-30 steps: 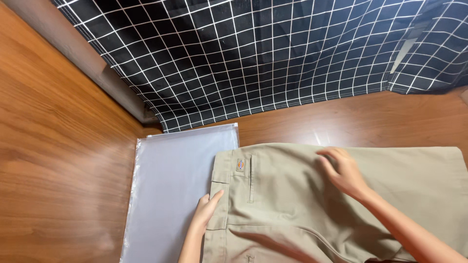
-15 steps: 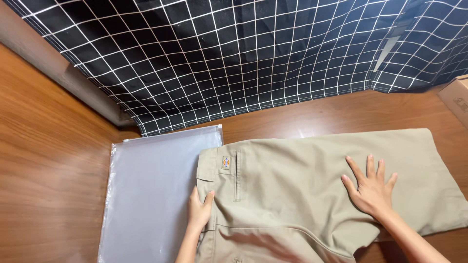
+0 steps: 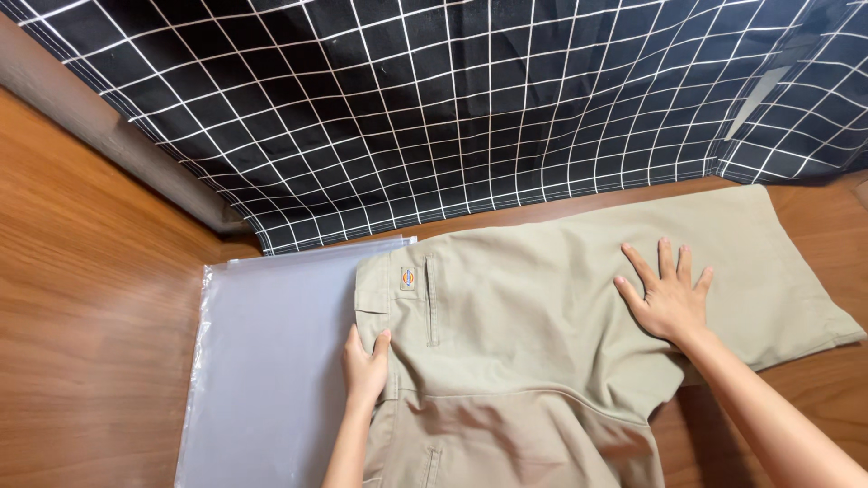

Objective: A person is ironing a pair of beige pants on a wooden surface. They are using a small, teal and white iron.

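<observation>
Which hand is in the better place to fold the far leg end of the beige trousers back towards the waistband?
The right hand, probably. It lies flat and spread on the beige trousers, towards the leg end. The left hand rests at the waistband edge, beside the clear plastic bag.

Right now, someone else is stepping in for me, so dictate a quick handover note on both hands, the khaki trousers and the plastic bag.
Left hand: flat on the waistband edge of the khaki cotton trousers, pinning it, gripping nothing.
Right hand: fingers spread, palm pressing flat on the trouser leg.
Trousers lie flat on the brown wooden table, legs running to the right, a fold showing near the bottom edge.
Clear flat plastic bag lies left of the trousers, its right part under the waistband.
Done: the upper leg looks spread flat.
Left: the trousers are at full length and not in the bag.
</observation>
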